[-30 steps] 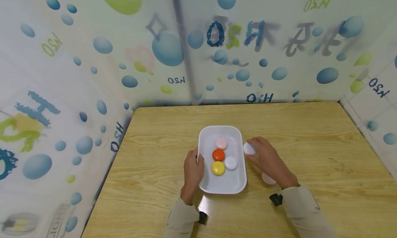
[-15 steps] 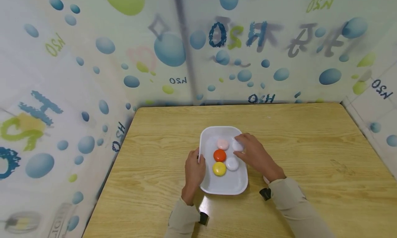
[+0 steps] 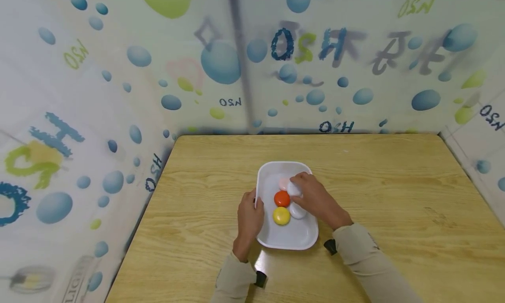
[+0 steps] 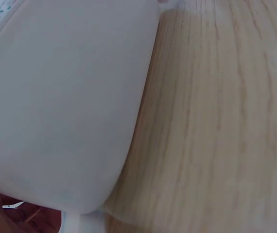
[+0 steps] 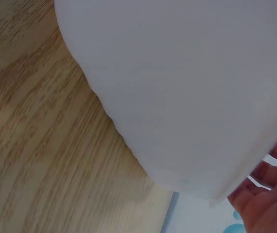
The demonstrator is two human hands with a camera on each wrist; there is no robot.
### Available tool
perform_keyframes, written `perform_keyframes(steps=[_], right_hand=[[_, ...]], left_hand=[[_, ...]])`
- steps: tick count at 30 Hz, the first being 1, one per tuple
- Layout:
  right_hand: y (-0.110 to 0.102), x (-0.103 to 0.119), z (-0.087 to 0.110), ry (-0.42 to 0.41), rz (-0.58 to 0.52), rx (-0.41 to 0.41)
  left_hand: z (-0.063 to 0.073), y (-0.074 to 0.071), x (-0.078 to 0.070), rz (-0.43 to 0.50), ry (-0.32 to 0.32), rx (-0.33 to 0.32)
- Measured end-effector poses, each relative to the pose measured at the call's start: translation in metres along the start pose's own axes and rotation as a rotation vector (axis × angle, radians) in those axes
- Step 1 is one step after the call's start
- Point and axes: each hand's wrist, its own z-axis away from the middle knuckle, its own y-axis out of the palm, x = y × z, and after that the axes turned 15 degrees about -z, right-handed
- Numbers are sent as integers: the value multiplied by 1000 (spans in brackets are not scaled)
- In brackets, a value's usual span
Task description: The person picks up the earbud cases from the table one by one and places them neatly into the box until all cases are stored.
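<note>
A white rectangular tray (image 3: 287,241) lies on the table, its outer wall (image 4: 70,97) filling much of the left wrist view. My left hand (image 3: 250,215) grips its left rim, thumb over the edge. Over the tray's right half, my right hand (image 3: 317,201) pinches a white round disc (image 3: 293,189) between thumb and fingers. Beneath it are a pink disc (image 3: 283,183), partly covered, an orange-red disc (image 3: 282,198), a yellow disc (image 3: 281,215) and another white disc (image 3: 297,211). Whether the held disc touches the tray floor, I cannot tell.
The wooden table (image 3: 394,189) extends on both sides of the tray. A patterned sheet wall (image 3: 315,110) stands behind its far edge, with another (image 3: 118,162) along the left. Black straps or devices (image 3: 330,247) hang at the sleeve cuffs.
My right hand has carried the white disc left from beside the tray to over its inside. A pale disc on the table has become hidden behind the right forearm. The left hand keeps its grip.
</note>
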Motion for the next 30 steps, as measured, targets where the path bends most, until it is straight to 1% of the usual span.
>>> perform_keyframes(steps=[4,6,13,15,23,30], right_hand=[[3,1,-2,-3,20,6],[4,0,-4,-13,46,10],[7,-2,-7,-6,145,43],[9,-2,-8,-17,167,49],[12,-1,-8,-50,227,70],[12,0,-8,-54,277,90]], left_hand=[[0,-1,0,4,-3,5],[0,-1,0,5,-5,8],[0,0,1,-2,0,10],[0,0,2,-6,3,11],[0,-1,0,1,1,20],[0,-1,0,-6,3,6]])
